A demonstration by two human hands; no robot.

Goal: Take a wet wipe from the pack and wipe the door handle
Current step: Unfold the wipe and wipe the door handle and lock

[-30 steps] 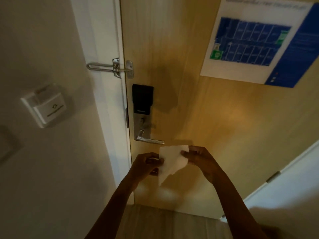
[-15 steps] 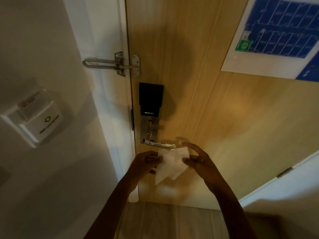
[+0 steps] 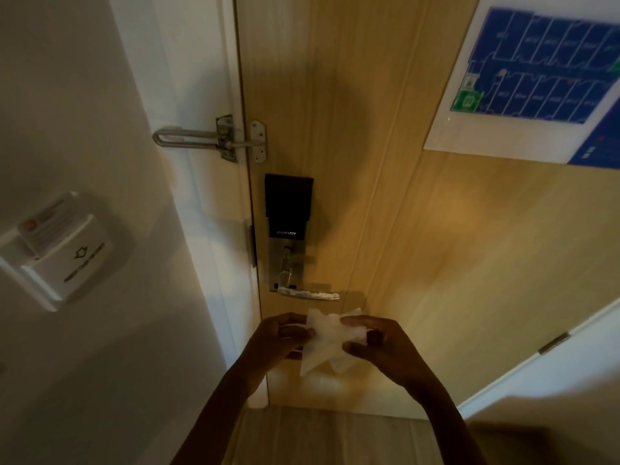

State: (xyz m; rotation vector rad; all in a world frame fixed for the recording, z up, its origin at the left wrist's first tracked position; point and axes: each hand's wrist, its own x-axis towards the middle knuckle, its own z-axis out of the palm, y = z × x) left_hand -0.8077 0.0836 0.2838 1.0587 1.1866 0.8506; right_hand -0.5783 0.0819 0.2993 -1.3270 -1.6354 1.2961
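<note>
Pinching wet wipe [image 3: 327, 342] by its left edge w/ left hand [image 3: 285, 333], fingers curled round the sheet, thumb on top. Pinching the same wipe's right side w/ right hand [image 3: 385, 347], thumb and forefinger closing on it, other fingers tucked under. Holding it stretched btwn both hands at roughly equal height, in front of the wooden door [image 3: 369, 196], w/ crumpled white corners drooping below the fingers.

Holding the wipe just under the door handle [image 3: 308, 294], close but apparently not touching; hard judging the gap in this dim light. Looking at a silver lever handle pointing right, level, above and btwn the two hands.

Seeing metal lock plate [image 3: 287, 263] directly above the handle, w/ black smart-lock panel [image 3: 288, 199] topping it. Finding swing-bar latch [image 3: 208, 139] higher up, bridging white door frame [image 3: 201, 78] and door edge. Spotting key-card holder [image 3: 63, 253] on the wall at left, well apart from the hands, w/ a card in its slot. Noting blue floor-plan sign [image 3: 536, 78] on the door's upper right. Catching pale wood-look floor [image 3: 318, 437] beneath the forearms, plus a white panel [image 3: 553, 397] w/ small metal fitting [image 3: 553, 342] at lower right.
</note>
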